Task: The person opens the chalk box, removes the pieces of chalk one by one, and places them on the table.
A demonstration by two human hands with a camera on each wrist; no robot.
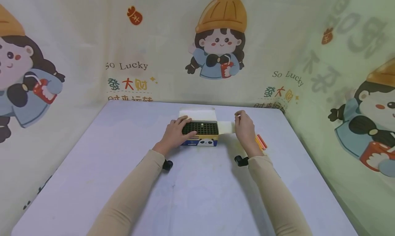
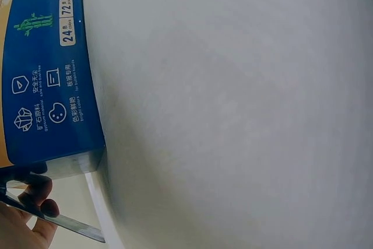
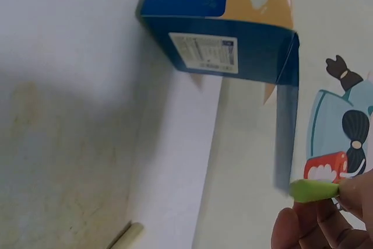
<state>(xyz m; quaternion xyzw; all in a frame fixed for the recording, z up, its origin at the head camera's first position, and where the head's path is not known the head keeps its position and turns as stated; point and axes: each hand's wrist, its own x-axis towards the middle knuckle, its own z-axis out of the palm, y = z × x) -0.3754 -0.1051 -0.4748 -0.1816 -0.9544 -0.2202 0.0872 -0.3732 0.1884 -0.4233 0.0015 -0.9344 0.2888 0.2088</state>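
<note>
A chalk box (image 1: 207, 141) with a panda print stands on the table, lid and side flaps folded out, its black holed tray (image 1: 197, 129) facing up. One pale chalk stick (image 1: 202, 125) stands in the tray. My left hand (image 1: 176, 131) grips the box's left end, thumb over the front edge and fingers at the back; the left wrist view has its fingertips (image 2: 39, 189) by the left flap (image 2: 76, 228). To the right of the box, my right hand (image 1: 246, 126) pinches a light green chalk stick (image 3: 315, 190) between thumb and fingers, close to the right flap (image 1: 226, 127).
Red and yellow chalk sticks (image 1: 261, 142) lie on the table just right of my right wrist. A pale stick end (image 3: 128, 236) shows low in the right wrist view. Behind the table (image 1: 197, 195) hangs a printed cloth (image 1: 169, 40), with more cloth on both sides.
</note>
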